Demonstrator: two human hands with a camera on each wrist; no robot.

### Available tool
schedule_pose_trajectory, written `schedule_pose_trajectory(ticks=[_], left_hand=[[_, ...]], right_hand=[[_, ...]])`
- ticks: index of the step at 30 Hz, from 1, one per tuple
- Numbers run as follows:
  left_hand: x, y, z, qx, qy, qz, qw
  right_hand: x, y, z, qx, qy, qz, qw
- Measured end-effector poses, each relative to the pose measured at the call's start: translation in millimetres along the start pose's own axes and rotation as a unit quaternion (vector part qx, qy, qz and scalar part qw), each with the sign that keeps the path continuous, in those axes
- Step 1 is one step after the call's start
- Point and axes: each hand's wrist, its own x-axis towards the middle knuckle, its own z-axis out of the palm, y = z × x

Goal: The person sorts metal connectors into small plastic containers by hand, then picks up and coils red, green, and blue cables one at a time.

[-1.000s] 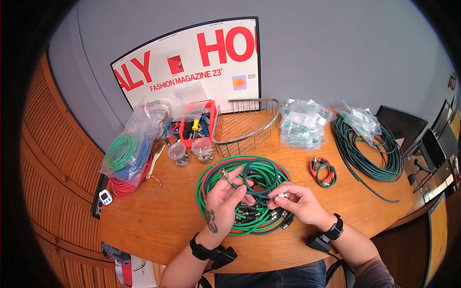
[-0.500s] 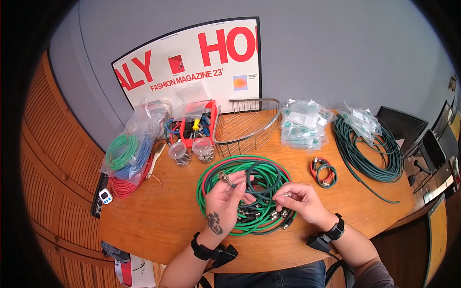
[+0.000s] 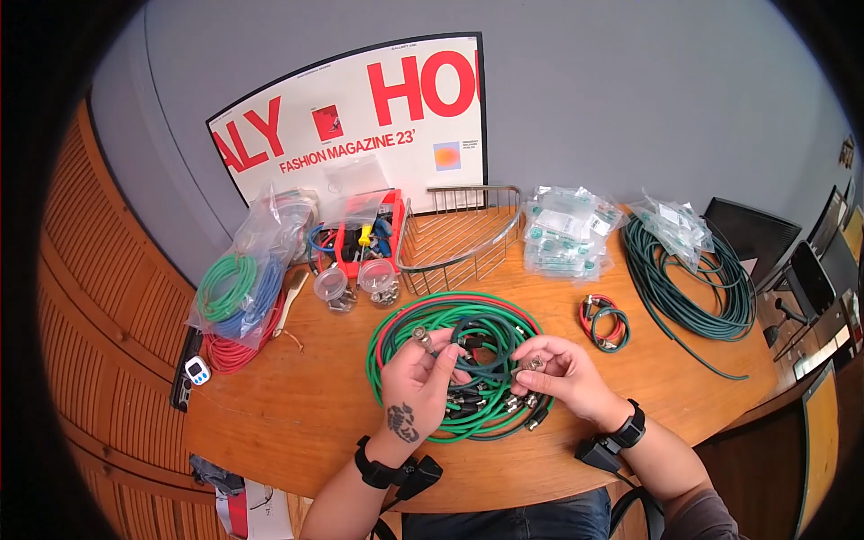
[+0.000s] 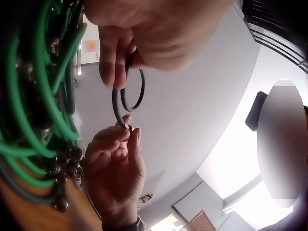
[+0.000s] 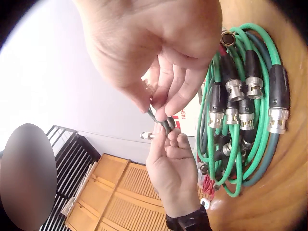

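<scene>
My left hand (image 3: 418, 382) pinches a short dark green cable (image 4: 143, 91) near one end, and its metal BNC connector (image 3: 421, 337) sticks up past the fingers. At the cable's other end, my right hand (image 3: 567, 378) holds a second BNC connector (image 3: 535, 364) between thumb and fingers. Between the two hands the cable hangs in a small loop. Below them lies a coiled pile of green cables (image 5: 262, 159), with a red one among them. Several black-sleeved BNC plugs (image 5: 278, 120) sit in that pile.
Behind the pile stand a wire basket (image 3: 459, 261), a red bin (image 3: 396, 216) and two small tubs (image 3: 335, 286). To the right are a small red and green cable coil (image 3: 605, 322), plastic packets (image 3: 571, 232) and a large dark cable coil (image 3: 643, 279). Bagged cables (image 3: 229, 286) lie left.
My right hand has shifted slightly right, and the connector in it has turned from pointing sideways to tilting upward. The left hand's connector has tipped more upright.
</scene>
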Motion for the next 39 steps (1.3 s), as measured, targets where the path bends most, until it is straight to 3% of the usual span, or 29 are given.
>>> schedule_pose_trajectory(ticks=[2,7,9,12,15,19,22,25,28,30,34,39], left_hand=[[1,-3,1,-0.026,0.034,0.014,0.999],[-1,-4,2,-0.026,0.032,0.011,0.999],[-2,-6,3,-0.015,0.023,0.018,0.999],[-6,-8,7,0.076,-0.009,0.085,0.993],[-10,4,13,0.156,-0.045,0.135,0.977],[-11,2,14,0.158,-0.059,0.136,0.976],[-13,1,16,0.166,-0.070,0.189,0.965],[-15,3,15,0.198,-0.078,0.194,0.958],[-12,-4,12,0.156,-0.057,0.153,0.974],[-9,-7,11,-0.015,-0.038,0.034,0.999],[-8,-2,15,-0.091,-0.030,0.020,0.995],[-5,-11,12,-0.050,-0.015,0.032,0.998]], right_hand=[[1,2,-1,0.014,0.006,-0.011,1.000],[3,15,-11,0.008,0.005,-0.038,0.999],[6,21,-16,-0.156,-0.004,-0.218,0.963],[7,18,-6,-0.089,0.030,-0.235,0.968],[3,19,-9,-0.058,0.070,-0.161,0.983],[5,29,-14,-0.014,0.088,-0.156,0.984],[7,20,-7,-0.024,0.100,-0.182,0.978],[8,18,-2,-0.072,0.126,-0.138,0.980],[8,19,-3,-0.090,0.065,-0.145,0.983],[7,16,-3,-0.060,-0.005,-0.110,0.992],[4,6,7,-0.010,-0.045,-0.059,0.997],[4,13,4,-0.026,-0.058,-0.030,0.997]])
